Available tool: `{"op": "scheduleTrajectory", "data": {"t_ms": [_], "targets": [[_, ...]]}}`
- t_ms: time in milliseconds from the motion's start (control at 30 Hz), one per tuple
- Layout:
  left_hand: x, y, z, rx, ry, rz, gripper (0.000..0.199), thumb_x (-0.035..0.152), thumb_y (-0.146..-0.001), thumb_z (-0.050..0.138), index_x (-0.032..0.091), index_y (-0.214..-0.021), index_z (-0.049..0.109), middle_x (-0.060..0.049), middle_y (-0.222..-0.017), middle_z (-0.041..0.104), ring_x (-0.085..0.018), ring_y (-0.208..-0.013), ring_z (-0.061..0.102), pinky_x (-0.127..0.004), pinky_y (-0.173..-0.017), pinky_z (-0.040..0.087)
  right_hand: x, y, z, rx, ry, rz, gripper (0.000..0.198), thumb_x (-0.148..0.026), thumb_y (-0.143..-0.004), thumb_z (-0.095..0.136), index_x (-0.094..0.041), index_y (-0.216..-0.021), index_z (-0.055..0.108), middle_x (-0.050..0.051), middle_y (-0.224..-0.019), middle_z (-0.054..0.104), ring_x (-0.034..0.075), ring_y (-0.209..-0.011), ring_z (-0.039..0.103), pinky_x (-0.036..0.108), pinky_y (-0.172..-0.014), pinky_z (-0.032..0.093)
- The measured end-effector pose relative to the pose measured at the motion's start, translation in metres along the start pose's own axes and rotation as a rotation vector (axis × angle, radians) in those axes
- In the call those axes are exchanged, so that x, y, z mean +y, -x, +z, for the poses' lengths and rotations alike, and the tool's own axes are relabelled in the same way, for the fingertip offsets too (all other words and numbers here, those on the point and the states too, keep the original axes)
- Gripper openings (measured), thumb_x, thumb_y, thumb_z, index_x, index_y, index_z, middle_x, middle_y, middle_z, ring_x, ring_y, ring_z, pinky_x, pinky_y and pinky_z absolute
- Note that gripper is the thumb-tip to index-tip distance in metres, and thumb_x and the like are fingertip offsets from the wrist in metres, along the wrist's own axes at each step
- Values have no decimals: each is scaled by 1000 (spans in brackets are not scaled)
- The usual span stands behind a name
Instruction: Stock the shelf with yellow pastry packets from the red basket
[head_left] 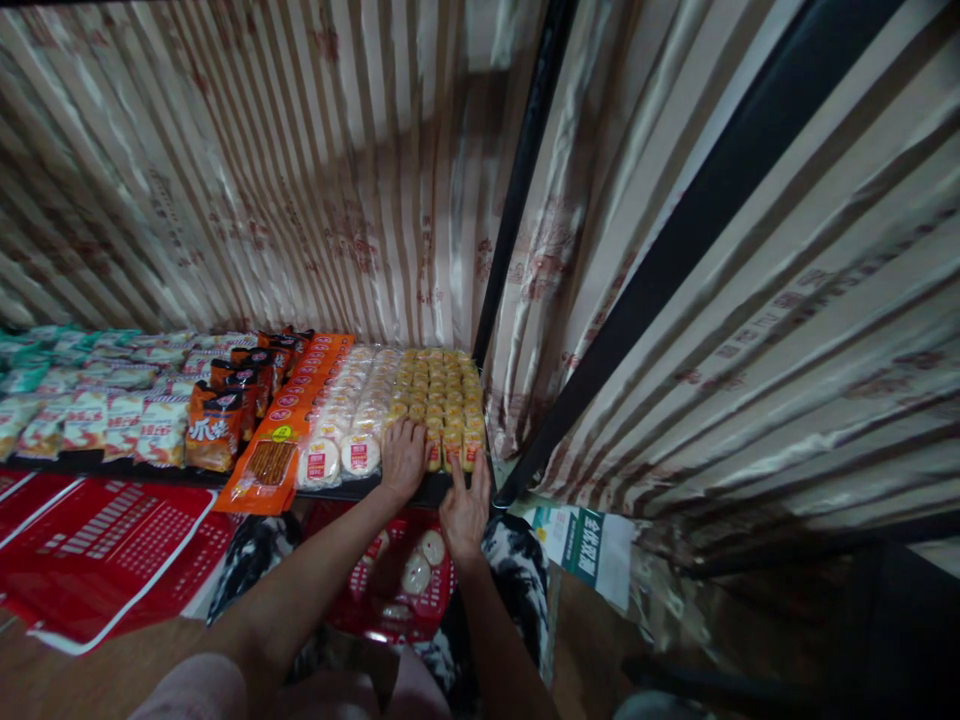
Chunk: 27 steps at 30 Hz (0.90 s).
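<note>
Rows of small yellow packaged pastries [439,395] fill the right end of the black shelf. My left hand [405,462] lies over the left front of these rows, its fingers resting on the packs and their tips partly hidden. My right hand [465,512] is at the front edge, with fingers apart and stretched against the front packs with red labels. Beside my left hand are white round packaged cakes [361,452] in clear wrap. An orange packet [270,465] of brown sticks leans left of them, jutting over the shelf edge.
Orange-black snack bags [217,425] and white bags [161,428] continue leftward. A red basket [390,610] with round white packs sits below, between my knees. A red bag [112,550] lies lower left. Black posts [525,180] and striped curtain [300,150] border the shelf.
</note>
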<state>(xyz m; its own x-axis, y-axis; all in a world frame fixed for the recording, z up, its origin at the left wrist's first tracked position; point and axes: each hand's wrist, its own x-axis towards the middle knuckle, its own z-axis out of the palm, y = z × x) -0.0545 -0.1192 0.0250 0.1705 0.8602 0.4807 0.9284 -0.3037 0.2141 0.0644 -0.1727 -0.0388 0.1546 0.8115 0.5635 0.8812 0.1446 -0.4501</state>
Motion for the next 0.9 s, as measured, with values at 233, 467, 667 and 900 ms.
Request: {"op": "scheduleTrajectory", "data": {"t_ms": [233, 467, 667, 900], "targets": [[-2, 2, 1, 54, 18, 32, 33, 28, -84, 49, 16, -115, 49, -11, -113, 53, -27, -117, 40, -45, -98, 34, 0, 0, 0, 11, 8, -6, 62, -2, -74, 37, -28, -130, 45, 1, -151, 9, 26, -134, 18, 44, -102, 33], [-6, 27, -4, 142, 146, -90, 36, 24, -83, 50, 15, -118, 47, -13, -123, 47, -27, -121, 38, -47, -101, 34, -1, 0, 0, 18, 28, -10, 57, -4, -77, 38, -27, -129, 46, 2, -151, 6, 26, -134, 18, 44, -101, 34], [-7, 57, -6, 162, 174, -250, 38, 18, -84, 45, 15, -122, 44, -13, -121, 47, -24, -116, 42, -42, -98, 40, 2, -1, 2, 30, 4, -34, 56, -5, -77, 39, -25, -128, 47, 2, -151, 5, 26, -135, 16, 45, -104, 32], [-1, 48, -14, 104, 85, -446, 42, 24, -84, 47, 16, -124, 42, -12, -127, 44, -23, -118, 43, -37, -93, 44, 1, 0, 1, 8, -9, -19, 61, -4, -76, 38, -28, -131, 43, 1, -152, 4, 25, -135, 17, 45, -103, 33]]}}
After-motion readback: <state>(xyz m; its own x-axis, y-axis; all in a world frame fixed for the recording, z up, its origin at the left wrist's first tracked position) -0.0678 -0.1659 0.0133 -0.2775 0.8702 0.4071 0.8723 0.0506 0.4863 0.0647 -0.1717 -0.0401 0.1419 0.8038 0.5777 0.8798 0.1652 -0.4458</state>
